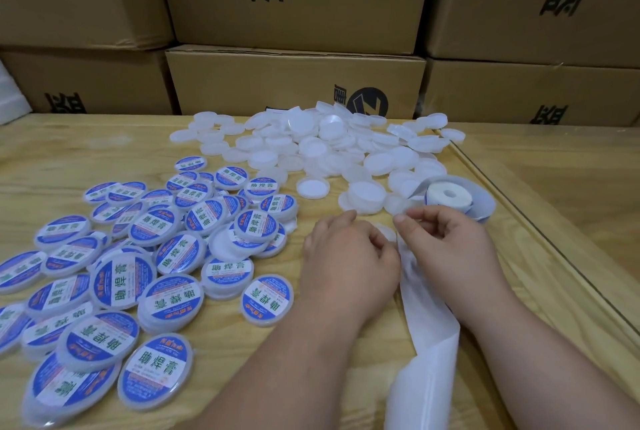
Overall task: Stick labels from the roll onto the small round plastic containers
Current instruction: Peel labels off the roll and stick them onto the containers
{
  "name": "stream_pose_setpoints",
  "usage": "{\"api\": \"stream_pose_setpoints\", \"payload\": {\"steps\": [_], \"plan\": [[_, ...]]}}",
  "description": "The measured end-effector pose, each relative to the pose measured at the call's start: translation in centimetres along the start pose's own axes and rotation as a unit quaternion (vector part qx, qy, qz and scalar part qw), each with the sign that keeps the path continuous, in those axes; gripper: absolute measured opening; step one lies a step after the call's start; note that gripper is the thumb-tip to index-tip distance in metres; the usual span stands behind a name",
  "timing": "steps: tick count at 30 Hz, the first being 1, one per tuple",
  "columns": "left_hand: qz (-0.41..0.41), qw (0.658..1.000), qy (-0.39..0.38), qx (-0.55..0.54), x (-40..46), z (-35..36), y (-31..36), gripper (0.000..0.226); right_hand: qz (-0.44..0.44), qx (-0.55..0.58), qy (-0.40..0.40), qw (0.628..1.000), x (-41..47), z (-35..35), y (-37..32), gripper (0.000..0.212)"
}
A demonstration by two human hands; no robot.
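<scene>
Both forearms come in from the near edge, angled inward, hands meeting just right of centre over the bench. A white backing strip runs from the near edge up between the wrists and disappears under the hands. Left hand is knuckles-up, fingers curled down, covering a small white container of which only a sliver shows; the grip looks closed round it, though the fingertips are hidden. Right hand is also curled, thumb and forefinger pressed together at the strip's upper end, pinching it or a label there — can't tell which. The 2 hands nearly touch. To the left, from the near-left corner out to mid-bench, lies a loose heap of labelled containers, blue-and-white stickers up, many overlapping; the closest one sits just beside the left wrist. Bare wood shows btwn that heap and the left forearm, and at the near-right beyond the right arm. Just past the right hand sits the label roll, lying flat, core up, its loose tail curling round it. A seam in the bench runs diagonally on the right, near the roll. Further out, centre to right, is the pile of unlabelled white containers, reaching almost to the far edge. Behind that edge stand stacked cardboard boxes w/ black print, walling off the back.
</scene>
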State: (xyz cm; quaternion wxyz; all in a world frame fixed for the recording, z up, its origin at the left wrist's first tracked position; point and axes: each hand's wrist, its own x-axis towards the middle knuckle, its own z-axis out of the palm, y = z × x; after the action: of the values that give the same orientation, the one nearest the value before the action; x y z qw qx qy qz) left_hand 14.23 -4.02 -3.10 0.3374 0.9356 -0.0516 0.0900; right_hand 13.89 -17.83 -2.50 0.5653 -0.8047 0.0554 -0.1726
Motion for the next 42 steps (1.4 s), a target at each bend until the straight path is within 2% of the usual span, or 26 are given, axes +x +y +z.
{"api": "stream_pose_setpoints", "payload": {"steps": [3,6,10,12,17,21,25,29,33,37,42], "plan": [[-0.002,0.999,0.028,-0.045,0.0,-0.3,0.3,0.024,0.003,-0.005,-0.018,1.000,0.0,0.1,-0.1,0.019],[0.027,0.996,0.003,-0.089,-0.4,-0.4,0.6,0.025,-0.006,-0.023,-0.025,0.999,0.0,0.0,-0.3,0.011],[0.047,0.984,-0.065,-0.157,-0.9,-0.5,1.1,0.024,0.001,0.015,-0.017,1.000,0.0,-0.4,-0.3,0.036],[0.062,0.978,-0.079,-0.181,-1.1,-0.5,1.2,0.026,0.020,0.042,-0.005,0.999,0.1,-0.5,-0.3,0.041],[0.092,0.962,-0.102,-0.237,-1.3,-0.6,1.0,0.021,0.059,0.082,0.000,0.995,0.5,-0.8,-0.2,0.032],[0.052,0.946,-0.045,-0.315,-0.9,-1.1,1.0,0.013,0.069,0.069,-0.026,0.995,0.4,-1.0,-0.1,0.008],[-0.014,0.912,0.031,-0.410,-0.3,-1.5,0.7,0.014,0.057,0.038,-0.047,0.997,0.2,-0.9,-0.4,0.014],[-0.007,0.918,0.019,-0.395,-0.1,-1.3,0.4,0.005,0.025,-0.012,-0.070,0.997,-0.2,-0.7,-0.9,0.015],[0.012,0.929,-0.020,-0.369,-0.1,-1.0,0.5,0.013,0.011,-0.026,-0.112,0.993,-0.5,-0.6,-1.1,0.040],[0.023,0.929,-0.057,-0.364,-0.1,-0.7,0.6,0.018,0.037,0.031,-0.105,0.993,-0.6,-0.6,-1.4,0.027],[0.024,0.932,-0.064,-0.357,-0.1,-0.8,0.7,0.019,0.055,0.057,-0.078,0.994,-0.3,-0.7,-1.2,0.029]]}}
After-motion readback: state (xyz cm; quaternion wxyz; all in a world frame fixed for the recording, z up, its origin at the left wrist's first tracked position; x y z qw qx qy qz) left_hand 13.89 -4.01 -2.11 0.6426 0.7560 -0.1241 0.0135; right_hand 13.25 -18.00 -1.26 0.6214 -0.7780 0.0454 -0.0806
